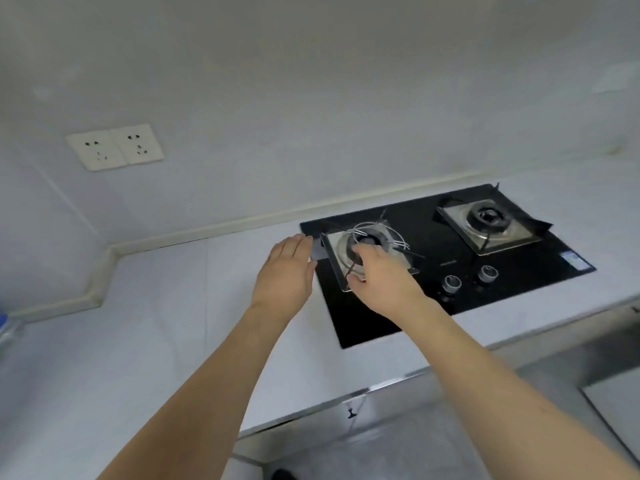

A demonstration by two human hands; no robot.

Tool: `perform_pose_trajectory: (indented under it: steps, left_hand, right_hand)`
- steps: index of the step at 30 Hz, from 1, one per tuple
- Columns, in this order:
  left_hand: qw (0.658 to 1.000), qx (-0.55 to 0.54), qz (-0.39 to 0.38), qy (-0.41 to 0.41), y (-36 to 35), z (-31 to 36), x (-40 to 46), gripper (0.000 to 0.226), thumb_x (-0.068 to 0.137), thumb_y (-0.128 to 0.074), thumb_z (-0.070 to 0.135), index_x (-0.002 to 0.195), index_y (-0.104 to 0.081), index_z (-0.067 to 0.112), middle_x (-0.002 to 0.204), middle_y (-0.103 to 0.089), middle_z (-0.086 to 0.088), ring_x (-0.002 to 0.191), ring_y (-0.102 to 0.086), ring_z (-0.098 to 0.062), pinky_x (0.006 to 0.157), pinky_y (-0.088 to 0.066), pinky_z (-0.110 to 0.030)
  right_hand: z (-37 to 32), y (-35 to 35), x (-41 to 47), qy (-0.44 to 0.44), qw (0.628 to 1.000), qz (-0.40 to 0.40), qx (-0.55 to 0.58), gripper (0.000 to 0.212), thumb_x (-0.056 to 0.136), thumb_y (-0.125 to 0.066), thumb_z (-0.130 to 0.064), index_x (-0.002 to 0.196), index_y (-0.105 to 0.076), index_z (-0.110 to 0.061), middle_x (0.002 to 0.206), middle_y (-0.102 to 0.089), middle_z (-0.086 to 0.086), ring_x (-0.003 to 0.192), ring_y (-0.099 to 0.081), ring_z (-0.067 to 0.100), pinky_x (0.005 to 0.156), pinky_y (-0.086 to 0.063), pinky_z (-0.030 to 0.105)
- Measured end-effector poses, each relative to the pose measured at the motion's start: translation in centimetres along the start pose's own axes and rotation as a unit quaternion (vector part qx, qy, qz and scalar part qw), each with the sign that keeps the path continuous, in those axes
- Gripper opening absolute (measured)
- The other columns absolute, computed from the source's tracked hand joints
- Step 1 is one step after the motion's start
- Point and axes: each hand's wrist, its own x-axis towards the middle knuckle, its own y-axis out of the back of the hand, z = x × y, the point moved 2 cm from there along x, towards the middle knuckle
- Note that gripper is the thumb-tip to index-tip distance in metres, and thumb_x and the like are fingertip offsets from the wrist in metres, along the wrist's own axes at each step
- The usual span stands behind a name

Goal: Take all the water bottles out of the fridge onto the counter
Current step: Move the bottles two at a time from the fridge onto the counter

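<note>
Both hands empty and flat-fingered: left hand [287, 268] out over the pale worktop [156, 306], right hand [377, 275] over the near burner [367, 251] of the black hob [519, 271]. No fridge in view; only a blurred blue-and-clear shape [5, 329] at the far left edge, perhaps a water bottle, too cut off to tell. Main risks, as a judgement: setting bottles down on the uneven wire pan support, where tipping is likely, or brushing a knob [452, 284] in passing.

Blue-capped clear object [5, 329], far left edge: mostly cut off, identity cannot be told. Right hand [382, 277]: covers the near part of the left burner [367, 249]; its fingertips are blurred. Both forearms: cut by the bottom edge. Sticker [575, 260] on the hob [450, 268], right: print too small to read. Dark shape [284, 474], bottom centre: cut off, unidentifiable.
</note>
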Motion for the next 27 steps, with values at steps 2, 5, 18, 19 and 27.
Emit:
perform_pose_trajectory:
  steps: [2, 5, 18, 19, 27]
  left_hand:
    - [0.999, -0.011, -0.010, -0.042, -1.1, 5.7, 0.3, 0.047, 0.100, -0.049, 0.021, 0.145, -0.042, 0.008, 0.150, -0.042, -0.009, 0.139, -0.036, -0.027, 0.115, -0.027, -0.033]
    - [0.995, -0.019, -0.017, -0.101, -2.5, 12.9, 0.6, 0.044, 0.098, -0.052, 0.020, 0.141, -0.046, 0.011, 0.146, -0.046, -0.008, 0.136, -0.040, -0.026, 0.113, -0.034, -0.040]
    - [0.948, -0.054, -0.034, -0.313, -6.3, 39.7, -1.5, 0.048, 0.101, -0.048, 0.026, 0.146, -0.039, 0.009, 0.150, -0.040, -0.008, 0.140, -0.034, -0.023, 0.116, -0.025, -0.032]
    - [0.943, -0.055, -0.038, -0.326, -6.7, 41.0, -1.4, 0.048, 0.101, -0.048, 0.026, 0.145, -0.041, 0.009, 0.149, -0.042, -0.008, 0.138, -0.037, -0.024, 0.116, -0.028, -0.033]
    - [0.911, -0.074, -0.045, -0.404, -9.7, 49.5, 0.7, 0.038, 0.096, -0.056, 0.017, 0.131, -0.052, 0.002, 0.133, -0.055, -0.013, 0.123, -0.050, -0.029, 0.105, -0.038, -0.038]
  right_hand:
    - [4.2, 2.8, -3.6, -0.037, 0.999, 0.030, 0.006, 0.046, 0.092, -0.055, -0.026, 0.135, -0.045, -0.012, 0.132, -0.053, 0.009, 0.115, -0.053, 0.027, 0.093, -0.048, 0.039]
    - [9.2, 6.3, -8.2, -0.091, 0.994, 0.063, 0.009, 0.049, 0.093, -0.055, -0.028, 0.138, -0.042, -0.015, 0.136, -0.050, 0.007, 0.115, -0.054, 0.025, 0.094, -0.049, 0.042]
    - [26.1, 16.8, -26.6, -0.269, 0.947, 0.174, 0.011, 0.055, 0.095, -0.049, -0.028, 0.145, -0.034, -0.013, 0.145, -0.042, 0.009, 0.124, -0.048, 0.026, 0.099, -0.043, 0.038]
    - [26.9, 17.3, -27.4, -0.278, 0.944, 0.180, 0.010, 0.054, 0.095, -0.048, -0.028, 0.145, -0.034, -0.013, 0.144, -0.043, 0.009, 0.124, -0.047, 0.026, 0.099, -0.043, 0.038]
    - [33.5, 19.6, -30.1, -0.335, 0.917, 0.216, 0.024, 0.053, 0.094, -0.050, -0.027, 0.143, -0.037, -0.013, 0.142, -0.046, 0.009, 0.126, -0.046, 0.027, 0.100, -0.041, 0.037]
